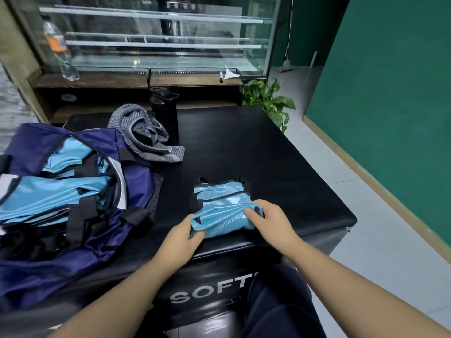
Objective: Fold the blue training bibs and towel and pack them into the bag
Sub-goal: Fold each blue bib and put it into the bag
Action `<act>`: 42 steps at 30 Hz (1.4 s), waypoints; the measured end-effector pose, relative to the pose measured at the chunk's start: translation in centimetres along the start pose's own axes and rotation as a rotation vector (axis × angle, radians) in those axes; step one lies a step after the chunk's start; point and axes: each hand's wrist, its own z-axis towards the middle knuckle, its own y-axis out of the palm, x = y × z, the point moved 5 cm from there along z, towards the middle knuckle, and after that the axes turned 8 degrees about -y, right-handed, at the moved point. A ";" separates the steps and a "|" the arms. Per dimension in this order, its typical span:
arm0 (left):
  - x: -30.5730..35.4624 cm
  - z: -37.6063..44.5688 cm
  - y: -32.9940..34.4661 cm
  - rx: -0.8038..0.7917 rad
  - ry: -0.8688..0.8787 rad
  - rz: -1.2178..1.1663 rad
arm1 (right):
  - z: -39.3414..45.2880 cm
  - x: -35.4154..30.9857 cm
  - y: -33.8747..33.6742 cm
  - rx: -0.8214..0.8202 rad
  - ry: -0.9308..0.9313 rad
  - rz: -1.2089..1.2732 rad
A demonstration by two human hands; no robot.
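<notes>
Pinching the near left corner of the folded bib point(223, 211) with my left hand point(188, 236), I have the fingers curled round the cloth edge so the layers cannot slide apart. My right hand point(271, 222) lies over the bib's right end, the thumb pressing down on the top fold and the fingers wrapping the far side, which keeps the bundle flat and compact. The bib sits on the black padded tabletop point(280, 167), close to its near edge and right in front of me, its black trim and straps tucked toward the far side. I judge the folding of this one nearly done, and the grip at both ends suits lifting it across as one piece. To my left, well within reach, the dark blue bag point(136, 181) lies open with several light blue bibs point(56, 191) already stacked inside, so the opening faces up to receive the next one. Beyond the bag the grey towel point(144, 135) lies crumpled and unfolded on the tabletop, just beside a black bottle point(164, 111) standing upright; I judge it comes last. Slippery fabric may unfold in transit.
</notes>
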 end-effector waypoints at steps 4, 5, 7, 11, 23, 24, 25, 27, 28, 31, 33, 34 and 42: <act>0.4 -0.8 0.0 0.021 -0.064 -0.193 | -0.8 -0.2 -0.1 0.104 0.076 0.147; 0.5 -1.0 0.1 0.033 -0.082 -0.239 | -1.1 -0.1 0.0 0.115 0.085 0.191; 0.6 -1.5 0.3 0.049 -0.104 -0.319 | -1.8 0.2 0.5 0.085 0.098 0.267; 0.6 -1.7 0.0 0.090 -0.107 -0.323 | -2.8 1.2 1.2 -0.022 0.129 0.276; 0.5 0.1 -1.0 0.049 -0.125 -0.104 | 0.0 1.6 2.0 -0.076 0.159 -0.032; 0.5 0.3 -1.0 0.072 -0.134 -0.070 | 0.4 1.6 2.2 -0.081 0.176 -0.075; 0.5 0.5 -1.1 0.093 -0.150 -0.043 | 0.7 1.8 2.4 -0.082 0.198 -0.109; 0.4 1.0 -0.9 0.120 -0.198 -0.012 | 1.4 2.3 2.9 -0.076 0.240 -0.151; 0.3 1.2 -0.8 0.134 -0.234 0.003 | 1.7 2.5 3.1 -0.076 0.256 -0.173; -0.2 1.6 -0.8 0.201 -0.381 0.106 | 2.7 2.8 3.7 -0.107 0.300 -0.257; -0.4 1.7 -0.8 0.241 -0.467 0.144 | 3.3 3.1 3.9 -0.153 0.339 -0.317; -0.5 1.8 -0.7 0.239 -0.510 0.162 | 3.6 3.3 3.9 -0.180 0.366 -0.336; -1.1 3.5 -1.8 0.060 -0.667 0.140 | 3.9 2.7 4.0 -0.354 0.501 -0.331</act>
